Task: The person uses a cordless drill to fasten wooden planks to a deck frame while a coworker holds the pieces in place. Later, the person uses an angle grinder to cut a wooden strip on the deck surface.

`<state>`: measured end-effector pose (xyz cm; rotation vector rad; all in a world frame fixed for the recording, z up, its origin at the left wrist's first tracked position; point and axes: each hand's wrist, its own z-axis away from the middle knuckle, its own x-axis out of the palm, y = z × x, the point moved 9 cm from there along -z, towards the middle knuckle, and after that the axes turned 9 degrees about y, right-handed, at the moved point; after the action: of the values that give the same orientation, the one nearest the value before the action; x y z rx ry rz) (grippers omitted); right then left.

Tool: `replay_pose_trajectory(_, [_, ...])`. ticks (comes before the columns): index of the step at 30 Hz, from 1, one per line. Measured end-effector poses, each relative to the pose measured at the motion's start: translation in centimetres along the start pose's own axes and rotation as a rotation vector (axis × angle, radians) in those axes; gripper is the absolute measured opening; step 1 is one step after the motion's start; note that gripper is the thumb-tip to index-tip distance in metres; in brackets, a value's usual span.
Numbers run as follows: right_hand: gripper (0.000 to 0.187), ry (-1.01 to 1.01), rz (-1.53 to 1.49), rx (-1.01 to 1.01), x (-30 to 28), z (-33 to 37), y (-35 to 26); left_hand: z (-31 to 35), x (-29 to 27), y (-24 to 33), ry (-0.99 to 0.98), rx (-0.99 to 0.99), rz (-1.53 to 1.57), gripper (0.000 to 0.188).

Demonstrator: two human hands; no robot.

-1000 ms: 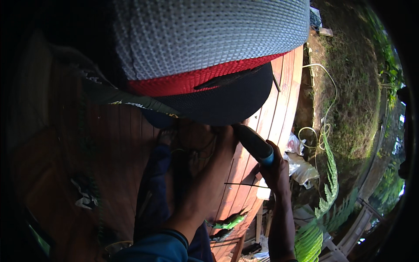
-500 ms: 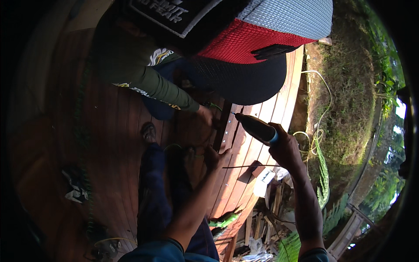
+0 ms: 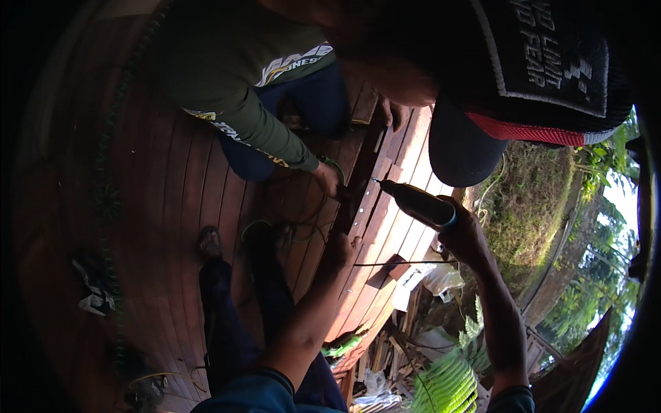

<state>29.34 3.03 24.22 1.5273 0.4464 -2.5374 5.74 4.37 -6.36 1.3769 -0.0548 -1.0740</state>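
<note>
My right hand [image 3: 460, 230] is closed round a dark power drill [image 3: 416, 205], its bit pointing left over a wooden board [image 3: 372, 195]. The bit's tip is close to the board's face; whether it touches a screw, I cannot tell. Several small shiny screw heads [image 3: 361, 212] run in a row along the board. My left hand [image 3: 341, 251] is closed at the near end of that board, its fingers partly hidden in shadow. Across from me, a co-worker's hand [image 3: 328, 181] rests at the board's left side, and another hand [image 3: 394, 115] lies at its far end.
The co-worker's cap [image 3: 468, 151] leans in close beyond the drill. A thin dark rod [image 3: 403, 263] and a wooden block [image 3: 398, 267] lie on the sunlit planks. A green tool [image 3: 344, 344] is nearer me. Fern leaves [image 3: 447, 385] and scrap wood lie beyond the deck edge.
The co-worker's head has moved right, uncovering the board's far end and a second hand. My drill has shifted slightly right with the view. My left thumb has drawn in against the board.
</note>
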Motion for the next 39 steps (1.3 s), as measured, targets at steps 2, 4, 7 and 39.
replay_pose_trajectory(2, [0.063,-0.015,0.024,0.029,0.2,0.0,0.0,0.2,0.3,-0.3,-0.036,-0.026,-0.023,0.051])
replay_pose_trajectory(4, [0.066,-0.015,0.049,0.022,0.3,-0.1,-0.3,0.5,0.5,-0.4,-0.058,-0.040,-0.029,0.051])
replay_pose_trajectory(7, [0.066,-0.038,0.071,0.039,0.4,-0.3,-0.3,0.8,0.4,-0.5,-0.077,-0.053,-0.045,0.051])
replay_pose_trajectory(39, [0.063,-0.092,0.349,0.025,0.5,-1.3,0.9,2.3,1.7,-1.8,-0.174,-0.119,-0.112,0.052])
